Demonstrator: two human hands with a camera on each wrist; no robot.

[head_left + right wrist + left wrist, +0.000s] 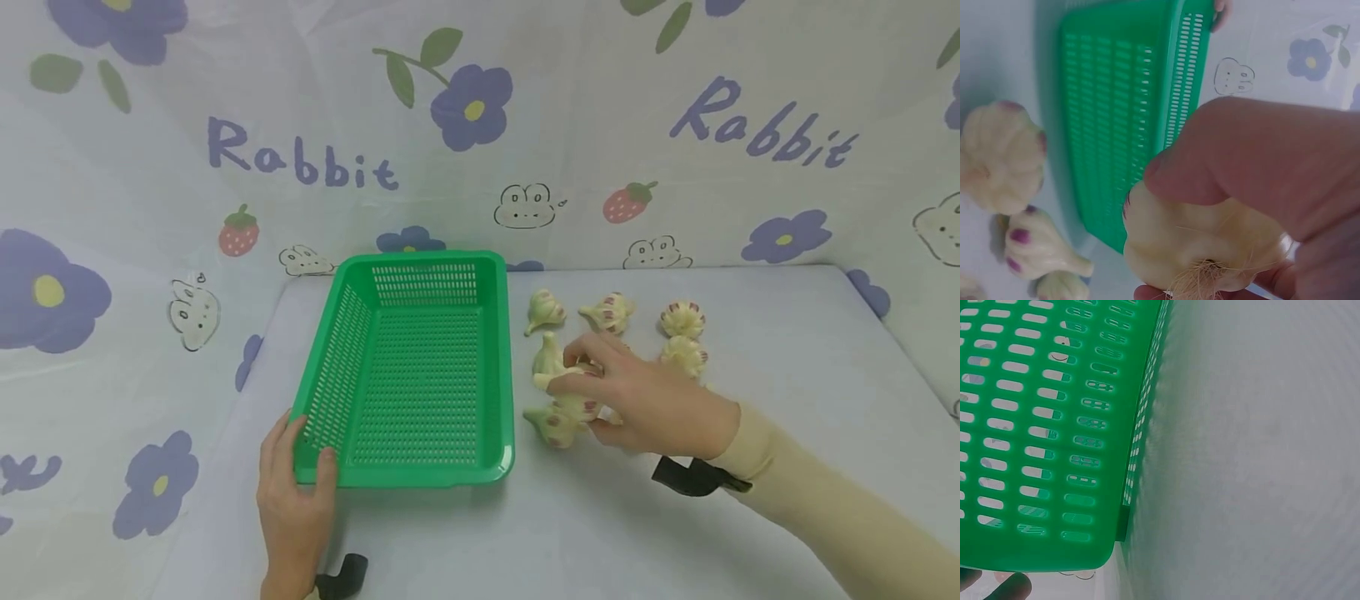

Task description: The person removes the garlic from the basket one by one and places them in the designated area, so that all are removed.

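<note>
Under my left hand (296, 492) is the near-left corner of a green plastic basket (502, 375); my fingers and thumb grip its rim. Only fingertips (1013, 587) of that hand show in the left wrist view, below the basket's slotted wall (1100, 506). To the right of the basket, my right hand (648, 404) holds a garlic bulb (579, 405). Seen from the right wrist, the thumb (1191, 165) presses on this bulb (1166, 231), whose roots face the camera. Other garlic bulbs lie close by, one (551, 427) just beside the held one.
More garlic lies on the white table (787, 367): bulbs at the back (546, 310), (611, 313) and a pair farther right, one (682, 320) behind the other (684, 357). A patterned cloth (585, 125) hangs behind. No garlic shows inside the basket.
</note>
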